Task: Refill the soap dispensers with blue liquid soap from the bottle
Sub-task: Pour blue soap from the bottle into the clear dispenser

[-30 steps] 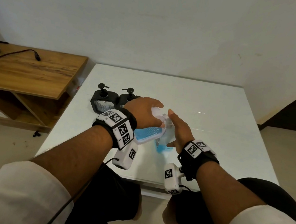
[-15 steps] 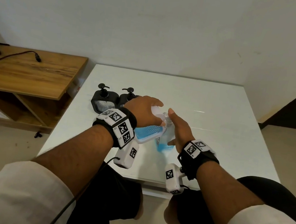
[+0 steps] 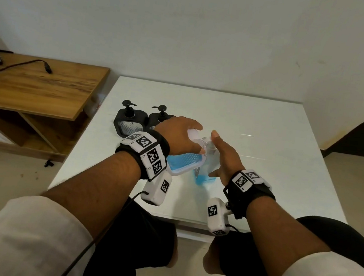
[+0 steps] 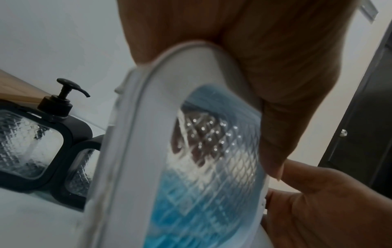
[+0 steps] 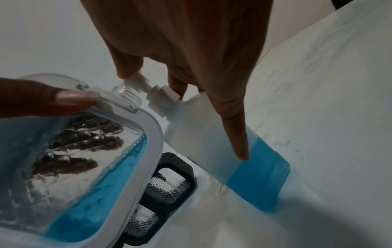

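My left hand (image 3: 181,135) grips a white-framed clear dispenser (image 3: 182,163), tilted and partly full of blue soap (image 5: 95,167). Its open threaded neck (image 5: 125,92) sits right at the white pump nozzle (image 5: 140,78) of the soap bottle (image 3: 204,178). The bottle stands on the white table (image 3: 267,149), with blue liquid only in its lower part (image 5: 254,176). My right hand (image 3: 224,157) holds the bottle: one fingertip rests on the pump head and the other fingers lie along the bottle's side. The left wrist view shows the dispenser's patterned wall (image 4: 207,167) up close.
Two black-framed dispensers (image 3: 127,123) (image 3: 159,118) with black pumps stand side by side at the table's back left, just behind my left hand. A wooden shelf unit (image 3: 32,85) with a black cable (image 3: 24,63) stands left of the table. A dark door is at the far right.
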Available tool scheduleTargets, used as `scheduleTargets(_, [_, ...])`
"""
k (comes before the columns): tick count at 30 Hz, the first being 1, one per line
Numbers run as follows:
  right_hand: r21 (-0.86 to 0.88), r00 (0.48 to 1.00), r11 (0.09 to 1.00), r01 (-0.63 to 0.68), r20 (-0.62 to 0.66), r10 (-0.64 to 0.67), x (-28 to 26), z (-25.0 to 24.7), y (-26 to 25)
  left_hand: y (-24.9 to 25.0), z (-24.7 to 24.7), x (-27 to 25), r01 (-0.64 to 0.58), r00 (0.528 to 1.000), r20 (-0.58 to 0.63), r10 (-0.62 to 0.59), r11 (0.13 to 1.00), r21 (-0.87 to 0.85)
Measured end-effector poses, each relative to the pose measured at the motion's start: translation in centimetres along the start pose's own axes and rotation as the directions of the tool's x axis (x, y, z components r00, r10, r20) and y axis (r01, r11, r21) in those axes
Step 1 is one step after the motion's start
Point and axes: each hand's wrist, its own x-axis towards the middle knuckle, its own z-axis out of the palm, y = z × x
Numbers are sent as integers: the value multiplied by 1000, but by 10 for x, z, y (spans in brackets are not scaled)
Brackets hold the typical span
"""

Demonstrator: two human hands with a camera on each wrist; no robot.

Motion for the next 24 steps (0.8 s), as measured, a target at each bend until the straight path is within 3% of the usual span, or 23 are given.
scheduleTargets(3, [-3, 1000, 1000, -7, 9, 7, 2, -2, 3, 1, 0, 1, 4, 1000, -5, -4, 1000, -16])
scheduleTargets(9, [-29, 993, 998, 60, -97, -63, -5, 1, -6, 3, -1, -1, -14, 1000, 6, 14, 1000, 1])
scheduleTargets(13, [-82, 996, 995, 56, -58, -61, -5, -1, -9, 2, -1, -1, -6, 1000, 4, 6, 1000, -4])
scheduleTargets(16, [-198, 983, 965, 174, -31, -184, -5, -1, -11, 2, -4, -2, 2, 1000, -14, -2, 1000, -23])
scheduleTargets(19, [-331, 938, 902, 277, -112, -329, -1, 7, -6, 2, -4, -4, -11, 1000, -28, 9, 998, -68])
scheduleTargets(24, [-300, 880, 910, 285, -295, -373, 5, 20, 2, 6, -3, -5, -40, 999, -29, 38, 996, -79])
